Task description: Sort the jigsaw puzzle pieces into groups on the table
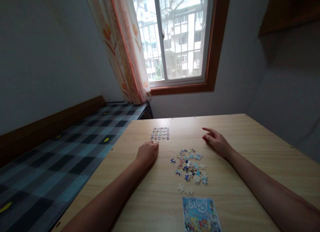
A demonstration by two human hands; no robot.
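View: head camera, facing a window [185, 42] across the counter [265, 143].
Left hand [147, 153]: placed on the left part of the counter, fingers curled inward, fingertips just below the puzzle group.
Left grip: narrow; cannot tell whether a piece sits between the fingertips.
Right hand [216, 142]: on the right side, above and to the right of the loose pile, index finger extended toward the left, other fingers partly bent.
Right grip: wide, with a gap between index finger and thumb; no piece visible in it.
Puzzle group [163, 137]: small pieces laid out in rows, roughly rectangular, toward the far left part of the counter.
Loose pile [192, 167]: scattered pieces between the two forearms, blue, white and multicoloured; some overlap.
Pale pieces [180, 188]: near edge of the pile, between it and the printed sheet.
Printed sheet [201, 212]: flat on the counter, nearest the camera, blue, lettered "BLUEY".
Bed [72, 148]: left of the counter, checked cover.
Curtain [120, 42]: left of the window, orange floral print.
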